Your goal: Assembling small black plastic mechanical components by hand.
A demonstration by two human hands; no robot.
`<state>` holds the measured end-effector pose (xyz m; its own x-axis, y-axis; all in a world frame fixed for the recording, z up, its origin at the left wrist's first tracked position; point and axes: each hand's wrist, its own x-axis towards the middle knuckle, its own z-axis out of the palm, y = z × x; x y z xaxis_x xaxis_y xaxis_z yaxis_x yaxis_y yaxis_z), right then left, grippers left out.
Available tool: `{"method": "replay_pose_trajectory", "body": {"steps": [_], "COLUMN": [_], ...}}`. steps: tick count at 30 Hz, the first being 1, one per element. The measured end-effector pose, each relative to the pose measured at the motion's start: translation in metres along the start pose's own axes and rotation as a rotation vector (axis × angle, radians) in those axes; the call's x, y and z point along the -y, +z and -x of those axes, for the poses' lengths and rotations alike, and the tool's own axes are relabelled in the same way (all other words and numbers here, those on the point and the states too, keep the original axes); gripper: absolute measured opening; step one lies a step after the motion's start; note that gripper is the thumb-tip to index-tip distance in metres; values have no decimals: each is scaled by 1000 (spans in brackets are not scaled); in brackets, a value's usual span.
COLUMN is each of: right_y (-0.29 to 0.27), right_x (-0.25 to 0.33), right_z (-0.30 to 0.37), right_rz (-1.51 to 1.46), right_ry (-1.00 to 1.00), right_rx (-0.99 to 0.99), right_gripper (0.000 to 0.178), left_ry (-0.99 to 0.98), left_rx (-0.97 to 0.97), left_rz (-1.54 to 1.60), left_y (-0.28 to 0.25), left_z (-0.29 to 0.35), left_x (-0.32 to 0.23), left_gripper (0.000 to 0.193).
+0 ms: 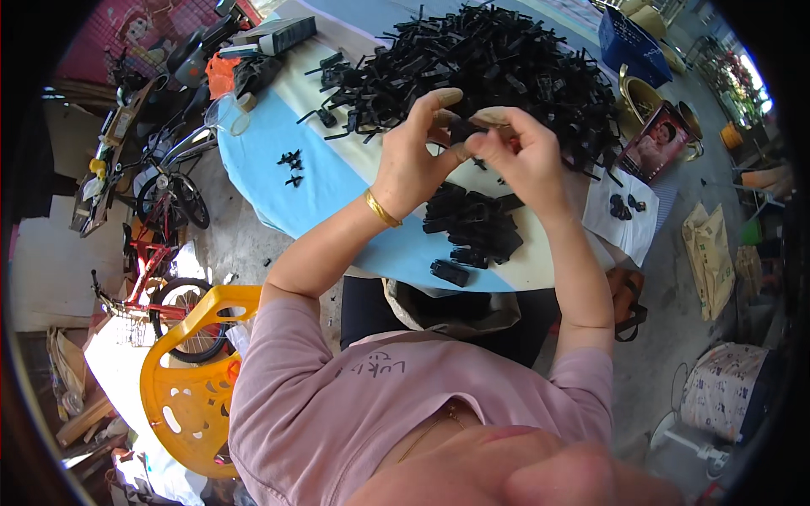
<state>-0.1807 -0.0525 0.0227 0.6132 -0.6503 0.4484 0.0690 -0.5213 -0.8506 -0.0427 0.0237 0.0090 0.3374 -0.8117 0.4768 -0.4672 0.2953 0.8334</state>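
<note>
Above the table my left hand (413, 160) and my right hand (525, 156) meet, both closed with fingertips pinching one small black plastic part (461, 129). Its finer shape is hidden by the fingers. Some fingertips look covered in pale caps or tape. Just beyond the hands lies a large heap of black plastic pieces with thin protruding arms (498, 63). Between my forearms, near the table's front edge, sits a smaller pile of blocky black parts (472, 226). A few tiny black pieces (291, 166) lie on the blue cloth to the left.
A patterned cloth covers the round table (261, 181). At the right are a white sheet with dark bits (601, 221), a picture box (654, 143), a brass-coloured pot (634, 97) and a blue box (633, 46). A yellow chair (181, 384) and red bicycle (150, 257) stand left.
</note>
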Motion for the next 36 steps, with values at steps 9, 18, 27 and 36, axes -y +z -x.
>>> {"method": "replay_pose_trajectory", "body": {"steps": [9,18,27,36], "right_y": [-30,-23,-16,-13], "right_x": [0,-5,-3,-6], "right_z": [-6,-7,-4,-4], "right_rz": [-323,-431,-276,-196], "right_ry": [77,-8,0,11], "right_rx": [131,327,238,231], "right_gripper": [18,17,23,26], "left_ry": [-116,-437,-378,-374], "left_rx": [594,630,608,518], "left_rz": [735,938,963,879], "left_y": [-32,-19,-20,-20], "left_z": [-14,-10,-10,-10], "left_x": [0,3,12,12], "left_gripper": [73,27,20,18]}}
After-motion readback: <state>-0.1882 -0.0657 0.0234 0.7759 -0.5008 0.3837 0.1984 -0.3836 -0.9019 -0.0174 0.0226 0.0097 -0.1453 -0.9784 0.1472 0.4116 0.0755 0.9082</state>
